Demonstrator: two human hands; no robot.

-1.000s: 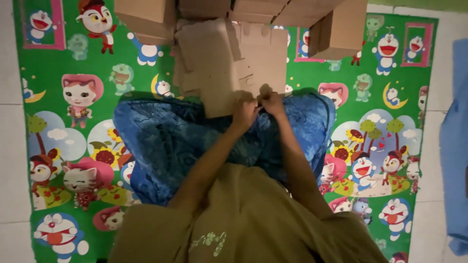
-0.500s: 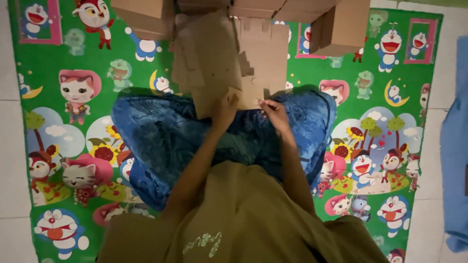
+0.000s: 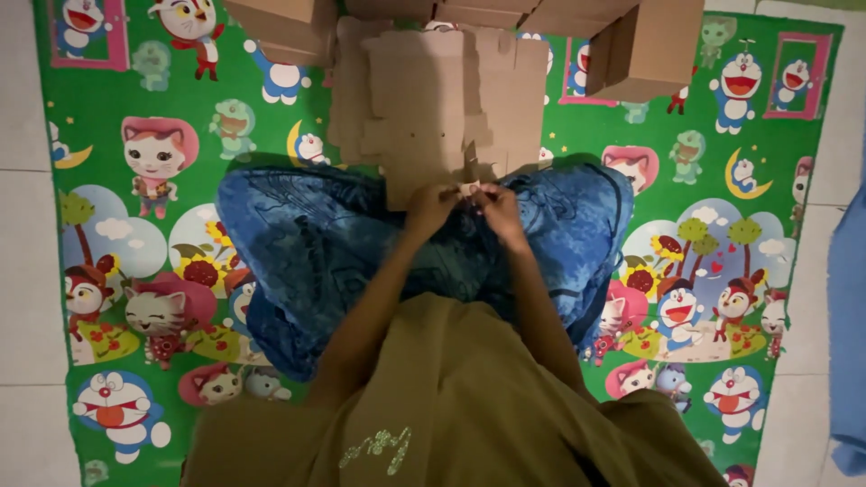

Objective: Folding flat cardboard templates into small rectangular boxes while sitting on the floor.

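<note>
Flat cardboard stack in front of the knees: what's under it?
The flat cardboard stack lies on the green cartoon mat; its near edge overlaps the blue patterned cloth. The stack covers whatever else lies beneath.

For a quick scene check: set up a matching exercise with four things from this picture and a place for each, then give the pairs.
Things:
1. flat cardboard stack
2. folded box
3. blue patterned cloth
4. small cardboard piece

Places:
A. over the person's lap
B. between both hands' fingers
C. top right on the mat
D. straight ahead of the hands

Pairs: 1-D, 2-C, 3-A, 4-B
</note>
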